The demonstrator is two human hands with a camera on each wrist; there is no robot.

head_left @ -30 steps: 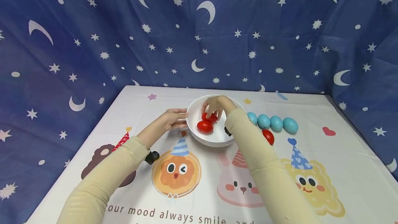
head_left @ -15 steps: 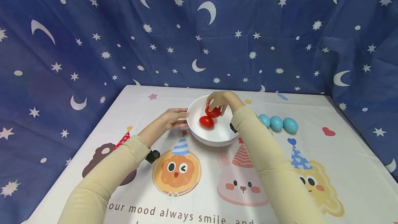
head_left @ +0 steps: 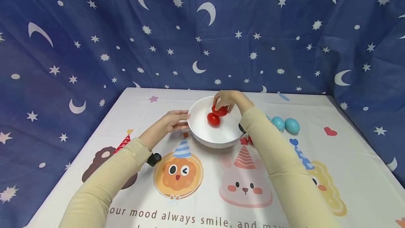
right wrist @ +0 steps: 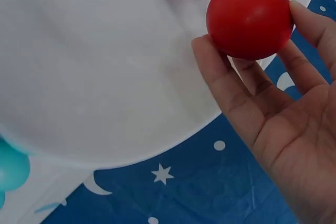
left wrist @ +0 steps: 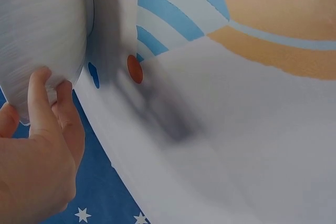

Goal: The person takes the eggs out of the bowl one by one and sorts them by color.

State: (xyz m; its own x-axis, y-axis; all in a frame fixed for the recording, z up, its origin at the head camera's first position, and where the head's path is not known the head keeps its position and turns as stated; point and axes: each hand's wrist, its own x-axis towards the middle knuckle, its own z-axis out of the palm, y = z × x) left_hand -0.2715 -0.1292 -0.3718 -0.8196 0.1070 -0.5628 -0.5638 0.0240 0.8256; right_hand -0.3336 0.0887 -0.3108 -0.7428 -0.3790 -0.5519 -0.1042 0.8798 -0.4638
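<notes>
A white bowl [head_left: 202,134] stands near the back middle of the table. My left hand [head_left: 175,120] is at its left side. In the left wrist view, fairly straight fingers [left wrist: 41,100] rest against the bowl's outer wall. My right hand [head_left: 228,100] is over the bowl's far right part. Its thumb and fingers pinch a glossy red egg [right wrist: 249,19], held beside the far wall. Another red egg [head_left: 213,119] lies in the bowl, close against the held one. Whether the held egg touches the bowl is hard to tell.
Blue eggs [head_left: 292,126] lie in a row right of the bowl, partly hidden by the right sleeve. Something red [head_left: 250,140] peeks out beside that sleeve. The white tablecloth [head_left: 357,164] has cartoon prints. A dark blue starry curtain [head_left: 171,17] hangs behind the table.
My right hand has moved back and to the right inside the bowl, holding the red egg. The second red egg has shifted the same way. My left hand stays against the bowl.
</notes>
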